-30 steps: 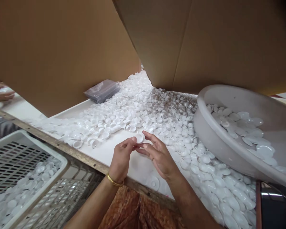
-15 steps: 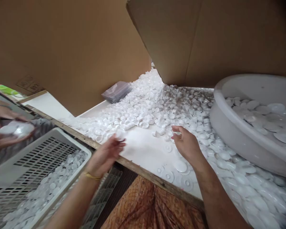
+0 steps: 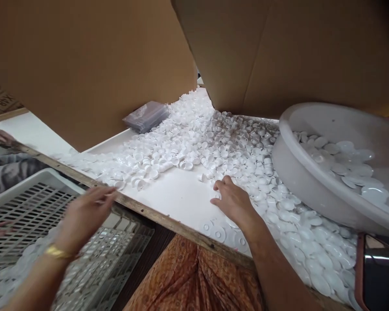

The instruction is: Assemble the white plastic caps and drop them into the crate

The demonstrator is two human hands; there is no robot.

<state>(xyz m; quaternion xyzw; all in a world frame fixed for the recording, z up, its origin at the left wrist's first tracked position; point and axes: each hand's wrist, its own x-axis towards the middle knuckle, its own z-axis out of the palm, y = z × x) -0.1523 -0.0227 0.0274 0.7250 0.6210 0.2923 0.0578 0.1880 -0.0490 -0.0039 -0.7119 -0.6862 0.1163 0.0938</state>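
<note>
My left hand (image 3: 87,211) is over the near rim of the white plastic crate (image 3: 60,177), beside the table edge. Its fingers are pressed together and smeared by motion; anything between them cannot be made out. My right hand (image 3: 233,201) is low over the table (image 3: 175,194), fingers curled with thumb and forefinger apart, beside small white plastic cups (image 3: 202,177). Flat clear-white discs (image 3: 218,233) lie just below it. Beyond both hands spreads a heap of white cups (image 3: 188,134). Larger shallow white plastic pieces (image 3: 294,229) lie to the right.
A big white tub (image 3: 282,172) holding shallow white pieces (image 3: 346,160) stands at the right, above a dark phone (image 3: 381,272). Cardboard panels (image 3: 100,65) rise behind. A clear plastic packet (image 3: 145,116) lies at the heap's left. A co-worker's hand (image 3: 0,134) is at far left.
My left hand has moved left from above the table to the crate. My right hand stays near the cups. The view has shifted right; the co-worker's hands no longer show the white pieces.
</note>
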